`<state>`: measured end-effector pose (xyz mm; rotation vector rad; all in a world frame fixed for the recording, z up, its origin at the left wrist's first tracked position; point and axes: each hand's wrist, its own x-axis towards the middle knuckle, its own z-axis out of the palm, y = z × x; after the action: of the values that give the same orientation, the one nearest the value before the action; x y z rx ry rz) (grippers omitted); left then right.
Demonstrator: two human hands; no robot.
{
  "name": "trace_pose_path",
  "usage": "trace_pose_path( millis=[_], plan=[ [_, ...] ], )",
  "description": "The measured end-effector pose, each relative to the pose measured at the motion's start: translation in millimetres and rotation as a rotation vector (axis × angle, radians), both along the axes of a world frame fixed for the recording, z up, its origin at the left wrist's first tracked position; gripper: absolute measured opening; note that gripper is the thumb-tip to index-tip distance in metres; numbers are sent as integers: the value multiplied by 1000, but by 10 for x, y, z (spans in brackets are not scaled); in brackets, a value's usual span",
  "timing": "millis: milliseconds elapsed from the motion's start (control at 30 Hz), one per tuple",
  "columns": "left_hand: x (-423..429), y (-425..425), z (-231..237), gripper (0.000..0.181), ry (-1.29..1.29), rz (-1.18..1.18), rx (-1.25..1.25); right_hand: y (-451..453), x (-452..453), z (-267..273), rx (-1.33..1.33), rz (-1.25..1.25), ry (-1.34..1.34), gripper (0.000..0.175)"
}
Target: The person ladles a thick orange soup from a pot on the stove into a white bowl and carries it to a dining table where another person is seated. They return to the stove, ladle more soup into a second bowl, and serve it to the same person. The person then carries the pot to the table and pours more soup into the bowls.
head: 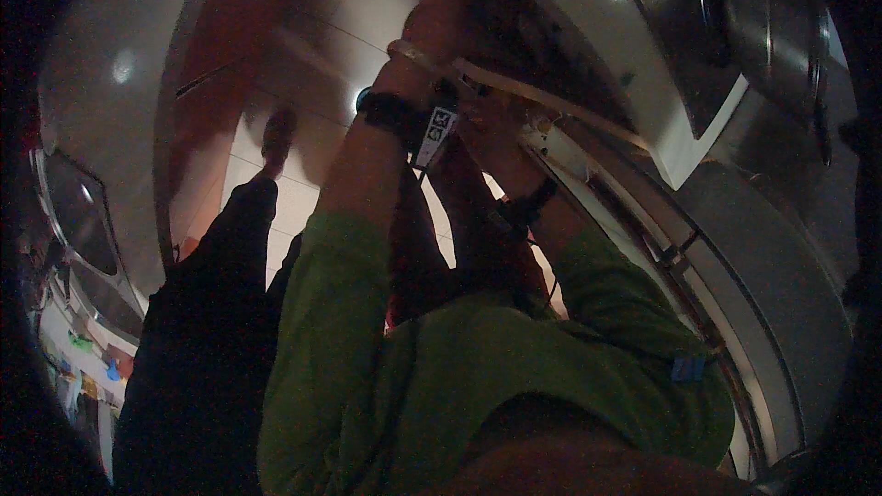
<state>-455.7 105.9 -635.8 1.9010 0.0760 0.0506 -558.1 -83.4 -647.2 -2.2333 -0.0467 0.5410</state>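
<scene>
The picture is dark. My left hand [444,10] reaches forward at the top centre, beside the dark interior of an open drawer or cabinet [537,34]; its fingers fade into shadow. A light bangle and a black wrist strap with a printed tag [437,127] are on that arm. Lower and to the right, my right hand [493,124] is by the pale edge [551,89] of the drawer or cabinet, with a dark band on its wrist. Its fingers are too dim to make out, and so is anything either hand may hold.
A pale countertop corner [675,169] juts in at the right, above cabinet fronts [716,269]. Dark shiny ware or an appliance [758,27] stands at the upper right. On the left, a person in black [207,331] stands close by on the tiled floor [296,200], next to another counter [103,103].
</scene>
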Motion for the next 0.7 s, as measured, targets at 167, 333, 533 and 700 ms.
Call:
trace_pose_path(
  millis=[167, 333, 533, 700],
  plan=[
    [-562, 100, -216, 44, -36, 114, 85, -311, 165, -188, -339, 321, -322, 35],
    [-1402, 76, -423, 42, 89, 427, -74, -567, 402, -167, -321, 378, -162, 28],
    [-1974, 3416, 52, 42, 221, 571, -114, 2238, 401, 505, -547, 482, -32, 28],
    [-2755, 7546, 979, 41, 304, 683, -108, 5872, 222, 1553, -686, 558, 19, 28]
  ],
)
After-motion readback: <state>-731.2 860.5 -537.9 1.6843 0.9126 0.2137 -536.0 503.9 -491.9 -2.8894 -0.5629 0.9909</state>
